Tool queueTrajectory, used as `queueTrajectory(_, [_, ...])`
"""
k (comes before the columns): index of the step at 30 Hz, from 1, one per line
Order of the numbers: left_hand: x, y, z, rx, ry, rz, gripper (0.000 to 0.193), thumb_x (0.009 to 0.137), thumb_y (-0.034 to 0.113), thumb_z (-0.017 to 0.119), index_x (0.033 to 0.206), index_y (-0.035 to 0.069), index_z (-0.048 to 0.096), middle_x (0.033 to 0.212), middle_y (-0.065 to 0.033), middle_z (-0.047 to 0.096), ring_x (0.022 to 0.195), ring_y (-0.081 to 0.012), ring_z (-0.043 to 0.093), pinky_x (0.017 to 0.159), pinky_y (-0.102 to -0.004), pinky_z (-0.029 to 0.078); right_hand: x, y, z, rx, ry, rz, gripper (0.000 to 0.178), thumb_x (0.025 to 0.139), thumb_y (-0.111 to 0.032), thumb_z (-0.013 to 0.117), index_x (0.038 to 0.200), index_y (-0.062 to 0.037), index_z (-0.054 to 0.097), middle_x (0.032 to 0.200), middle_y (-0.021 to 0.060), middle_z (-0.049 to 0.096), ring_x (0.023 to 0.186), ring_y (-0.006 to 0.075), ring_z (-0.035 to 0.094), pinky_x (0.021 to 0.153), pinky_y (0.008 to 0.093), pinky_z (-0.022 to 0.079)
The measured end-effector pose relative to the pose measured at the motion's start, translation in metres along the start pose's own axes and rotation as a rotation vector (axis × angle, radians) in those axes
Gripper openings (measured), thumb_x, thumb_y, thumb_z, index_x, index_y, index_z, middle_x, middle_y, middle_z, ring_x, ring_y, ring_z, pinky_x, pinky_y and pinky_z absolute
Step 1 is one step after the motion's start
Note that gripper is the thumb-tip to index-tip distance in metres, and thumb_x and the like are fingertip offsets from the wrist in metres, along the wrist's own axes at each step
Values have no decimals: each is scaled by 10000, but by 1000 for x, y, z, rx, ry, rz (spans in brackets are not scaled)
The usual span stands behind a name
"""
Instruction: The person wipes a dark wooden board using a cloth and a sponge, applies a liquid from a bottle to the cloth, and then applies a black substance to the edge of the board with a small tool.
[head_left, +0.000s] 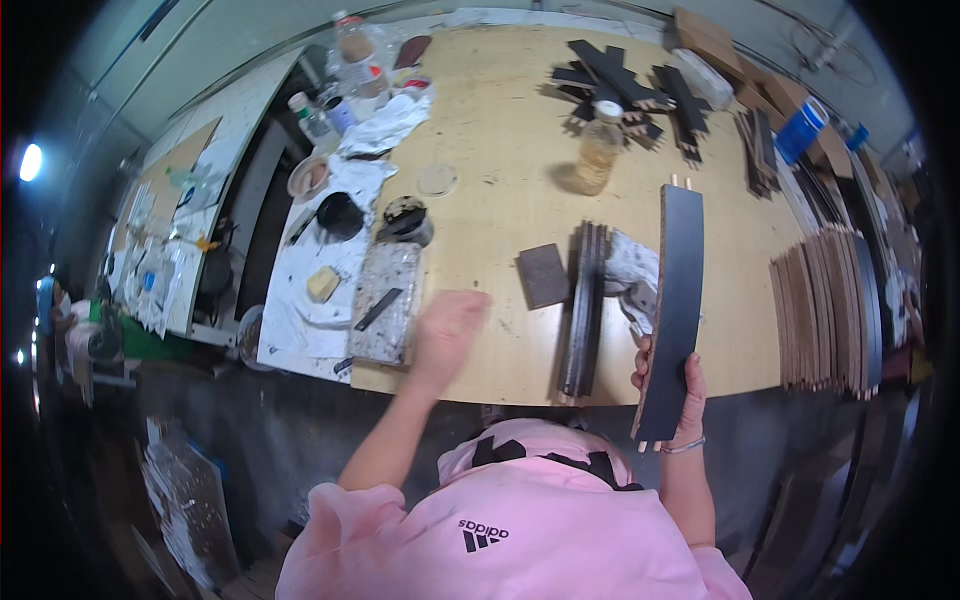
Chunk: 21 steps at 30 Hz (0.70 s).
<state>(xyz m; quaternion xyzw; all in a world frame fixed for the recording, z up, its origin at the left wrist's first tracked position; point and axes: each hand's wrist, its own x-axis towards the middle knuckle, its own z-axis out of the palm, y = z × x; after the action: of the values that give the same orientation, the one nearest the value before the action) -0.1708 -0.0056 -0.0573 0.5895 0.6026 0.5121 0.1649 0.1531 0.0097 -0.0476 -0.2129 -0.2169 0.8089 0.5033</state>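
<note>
My right hand (691, 402) grips a long dark board (672, 300) near its lower end, holding it upright over the table's front edge. Pale dowels stick out of both board ends. My left hand (450, 325) is smeared by motion above the table, just right of a stained block (388, 285) with a small dark strip (378, 309) on it; its fingers cannot be made out. Between the hands lie a dark square pad (542, 276) and a stack of narrow dark boards (584, 310). A crumpled grey-white cloth (632, 268) is partly behind the held board.
A bottle of yellowish liquid (597, 150) stands mid-table (500, 130). Dark doweled pieces (615, 80) are heaped at the far side. Boards (825, 310) stand in a row at right. On the left are a black bowl (340, 216), an open can (408, 220) and a yellow sponge (323, 284).
</note>
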Motion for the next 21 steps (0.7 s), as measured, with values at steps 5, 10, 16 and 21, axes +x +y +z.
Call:
queueTrajectory(5, [6, -80, -112, 196, 281, -231, 77, 852, 21, 646, 898, 7, 706, 912, -118, 709, 864, -271, 666, 772, -352, 508, 28, 31, 35, -81, 65, 135, 576, 906, -453, 641, 1234, 9, 542, 1075, 161, 616, 877, 231, 624, 746, 350, 546])
queueTrajectory(10, [54, -110, -118, 419, 202, 12, 106, 820, 46, 669, 914, 17, 707, 908, -111, 700, 870, -293, 637, 788, -378, 498, 47, 65, 55, -69, 67, 226, 571, 899, -413, 660, 1272, -10, 503, 1075, 182, 605, 875, 248, 642, 758, 353, 569])
queueTrajectory(16, [104, -129, -90, 691, -59, 150, 252, 751, 114, 741, 996, 67, 707, 978, -57, 620, 973, -258, 562, 840, -395, 456, 49, 97, 75, -131, 31, 200, 603, 891, -451, 654, 1224, 37, 533, 1108, 156, 589, 890, 231, 607, 757, 347, 543])
queueTrajectory(21, [108, -153, -95, 658, -149, 254, 196, 758, 126, 717, 949, 84, 711, 899, -39, 587, 944, -244, 564, 814, -399, 446, 30, 102, 70, -25, 138, 127, 588, 883, -342, 693, 1353, -97, 437, 1087, 208, 585, 843, 288, 620, 717, 351, 540])
